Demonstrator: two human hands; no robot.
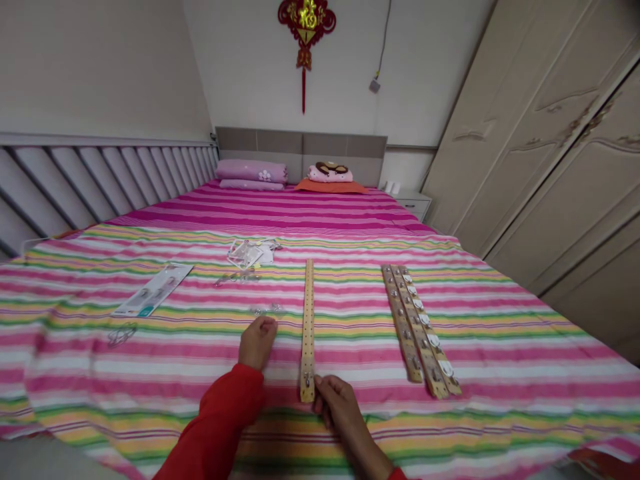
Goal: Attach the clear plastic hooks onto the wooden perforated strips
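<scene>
A long, narrow wooden strip with rows of small holes (309, 320) lies lengthwise on the striped cloth. One small metal piece (307, 379) sits on its near end. At that end my right hand (341, 405) is closed, thumb and fingertips gripping the strip's right edge. My left hand (258, 341) is left of the strip, fingers curled together; whatever is between them is hidden. Just beyond its fingertips lie small clear packets with shiny bits (267, 309). Off to the right are several similar strips (411, 327) bearing metal pieces and, along one, white discs.
Card and plastic packaging (253, 253) lies past the packets. On the left are a long blister card (154, 290) and a tangle of thin rings or wire (122, 334). A striped sheet (200, 363) covers the bed; folded bedding (251, 171) and a wardrobe (545, 147) stand beyond.
</scene>
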